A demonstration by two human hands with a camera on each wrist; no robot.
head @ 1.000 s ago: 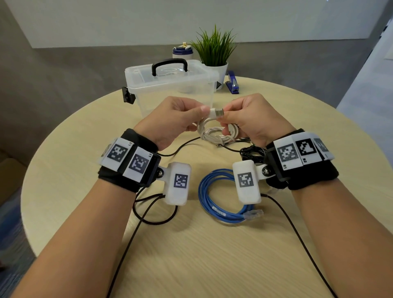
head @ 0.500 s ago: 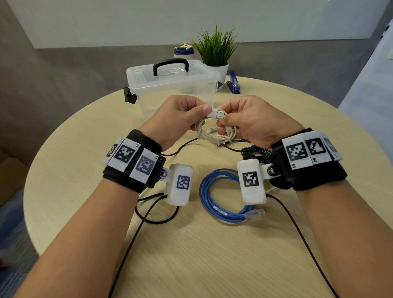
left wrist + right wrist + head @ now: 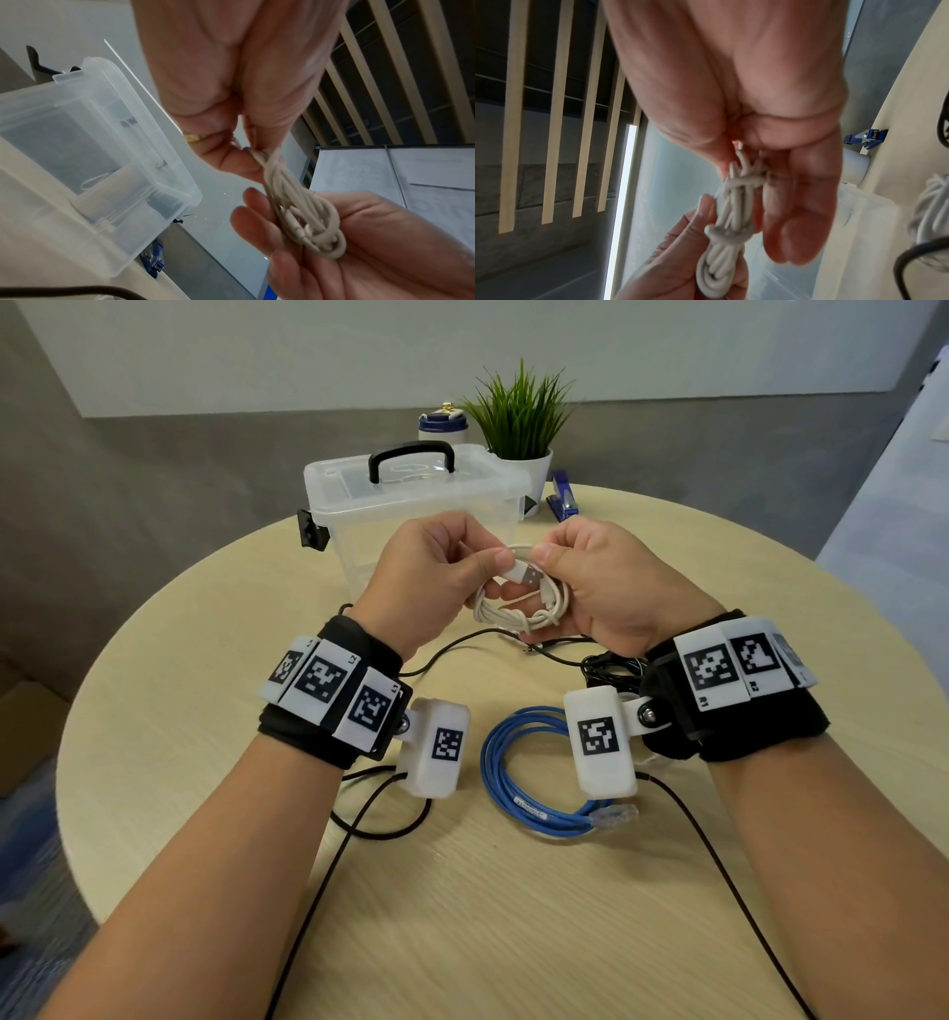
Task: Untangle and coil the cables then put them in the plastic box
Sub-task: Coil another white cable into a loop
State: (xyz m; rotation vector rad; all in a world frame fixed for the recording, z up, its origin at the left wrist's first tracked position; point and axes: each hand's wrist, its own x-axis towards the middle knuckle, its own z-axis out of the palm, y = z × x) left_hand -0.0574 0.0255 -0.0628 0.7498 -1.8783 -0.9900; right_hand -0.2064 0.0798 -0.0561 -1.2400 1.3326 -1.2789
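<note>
The USB plug (image 3: pixel 525 575) now tilts downward through the white cable (image 3: pixel 518 608) coil; left hand (image 3: pixel 436 572) fingers pinch it, right hand (image 3: pixel 601 588) fingers clamp the loops.

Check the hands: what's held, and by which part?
Both hold the white USB cable, coiled. The left hand pinches its plug end; the right hand grips the coil's right side. The blue cable lies unheld on the table.

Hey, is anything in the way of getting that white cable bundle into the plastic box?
Yes, the lid. The plastic box stands just behind the white cable coil that the left hand and right hand hold, but its lid sits on top, so it has to come off first.
</note>
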